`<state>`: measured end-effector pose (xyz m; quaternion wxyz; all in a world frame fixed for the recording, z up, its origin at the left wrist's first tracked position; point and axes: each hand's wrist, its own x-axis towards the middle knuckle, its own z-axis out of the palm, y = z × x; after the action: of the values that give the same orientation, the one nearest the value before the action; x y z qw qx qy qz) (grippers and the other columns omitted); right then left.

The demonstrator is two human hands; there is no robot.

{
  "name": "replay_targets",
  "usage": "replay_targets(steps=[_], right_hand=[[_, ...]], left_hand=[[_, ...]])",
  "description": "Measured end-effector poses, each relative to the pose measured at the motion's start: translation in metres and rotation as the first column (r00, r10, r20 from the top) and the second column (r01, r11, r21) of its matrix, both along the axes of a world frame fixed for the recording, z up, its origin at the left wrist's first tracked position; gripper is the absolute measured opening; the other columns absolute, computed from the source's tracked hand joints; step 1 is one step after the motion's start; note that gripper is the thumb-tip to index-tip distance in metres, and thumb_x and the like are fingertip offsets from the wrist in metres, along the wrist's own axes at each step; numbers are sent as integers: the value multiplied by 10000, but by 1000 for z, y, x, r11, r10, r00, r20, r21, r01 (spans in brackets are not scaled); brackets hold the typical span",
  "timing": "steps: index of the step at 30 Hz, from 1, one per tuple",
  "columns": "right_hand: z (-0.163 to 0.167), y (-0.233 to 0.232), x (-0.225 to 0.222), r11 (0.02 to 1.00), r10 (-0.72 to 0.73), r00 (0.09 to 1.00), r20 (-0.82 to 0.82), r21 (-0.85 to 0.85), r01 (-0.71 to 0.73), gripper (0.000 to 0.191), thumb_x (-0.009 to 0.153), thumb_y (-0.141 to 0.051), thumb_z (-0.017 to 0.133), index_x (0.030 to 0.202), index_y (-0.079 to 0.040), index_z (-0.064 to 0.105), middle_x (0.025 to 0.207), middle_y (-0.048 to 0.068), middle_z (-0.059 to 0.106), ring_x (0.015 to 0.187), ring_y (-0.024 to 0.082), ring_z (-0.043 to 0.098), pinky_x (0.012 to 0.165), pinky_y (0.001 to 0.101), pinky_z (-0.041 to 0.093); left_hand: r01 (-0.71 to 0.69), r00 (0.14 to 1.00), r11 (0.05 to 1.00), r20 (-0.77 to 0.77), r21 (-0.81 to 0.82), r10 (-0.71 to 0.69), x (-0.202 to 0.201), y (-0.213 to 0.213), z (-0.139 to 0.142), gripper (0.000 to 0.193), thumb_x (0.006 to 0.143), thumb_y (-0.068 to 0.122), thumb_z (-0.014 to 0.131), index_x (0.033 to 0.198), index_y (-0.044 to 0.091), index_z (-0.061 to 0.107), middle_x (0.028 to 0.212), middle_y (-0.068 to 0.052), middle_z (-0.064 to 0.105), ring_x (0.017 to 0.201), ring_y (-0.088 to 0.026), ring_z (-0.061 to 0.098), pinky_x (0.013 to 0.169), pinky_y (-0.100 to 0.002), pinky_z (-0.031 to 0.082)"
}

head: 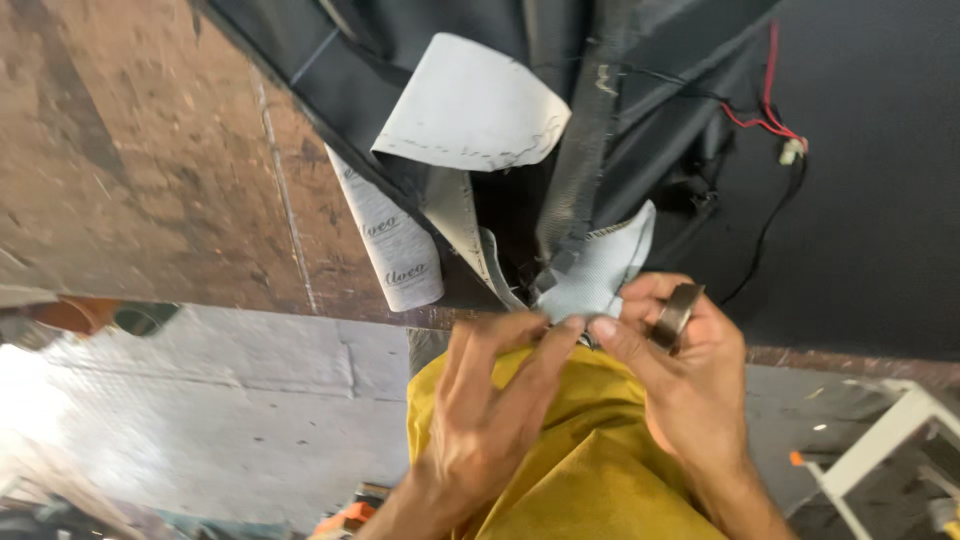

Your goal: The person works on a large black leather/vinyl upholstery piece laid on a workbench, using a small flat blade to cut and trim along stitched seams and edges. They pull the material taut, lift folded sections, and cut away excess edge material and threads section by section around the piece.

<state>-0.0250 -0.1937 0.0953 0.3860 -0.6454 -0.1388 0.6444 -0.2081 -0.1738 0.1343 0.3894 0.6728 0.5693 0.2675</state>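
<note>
My left hand point(490, 410) and my right hand point(680, 370) meet at the lower edge of a black upholstered panel point(860, 200). Both pinch a flap of grey-white fabric lining point(600, 275) that hangs out of a torn opening. Between the right thumb and fingers sits a small flat metal piece point(676, 315). A black webbing strap point(590, 150) runs down into the opening just above my fingers. A larger white lining flap point(470, 105) curls out higher up. Yellow cloth point(580, 460) lies under both hands.
Red and black wires with a small white connector point(790, 148) hang on the panel at the right. A brown worn surface point(130, 160) fills the left. A grey floor point(200, 410) lies below, and a white frame point(880, 440) stands at the lower right.
</note>
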Motion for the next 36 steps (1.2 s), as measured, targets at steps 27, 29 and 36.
replay_targets(steps=[27, 29, 36], right_hand=[[23, 4, 11, 998, 56, 998, -7, -1, -56, 261, 845, 46, 774, 1000, -34, 579, 834, -22, 625, 777, 41, 612, 702, 217, 544], [26, 2, 8, 993, 102, 994, 30, 63, -104, 240, 867, 34, 767, 1003, -37, 582, 854, -10, 653, 794, 45, 634, 707, 215, 545], [26, -7, 4, 978, 136, 970, 203, 132, -164, 262, 878, 26, 785, 1007, -42, 567, 902, 31, 694, 810, 43, 639, 681, 205, 497]], left_hand=[[-151, 988, 964, 0, -218, 155, 20, 5, 37, 195, 830, 148, 836, 945, 7, 765, 942, -85, 709, 746, -124, 697, 598, -243, 574], [-271, 939, 709, -18, -651, 342, 23, 1, 34, 216, 862, 195, 813, 854, -17, 772, 780, -86, 716, 637, -109, 648, 553, -250, 523], [-227, 767, 348, 54, -910, 640, 28, -5, 15, 243, 888, 189, 770, 884, -54, 768, 742, -88, 749, 655, -93, 700, 608, -220, 570]])
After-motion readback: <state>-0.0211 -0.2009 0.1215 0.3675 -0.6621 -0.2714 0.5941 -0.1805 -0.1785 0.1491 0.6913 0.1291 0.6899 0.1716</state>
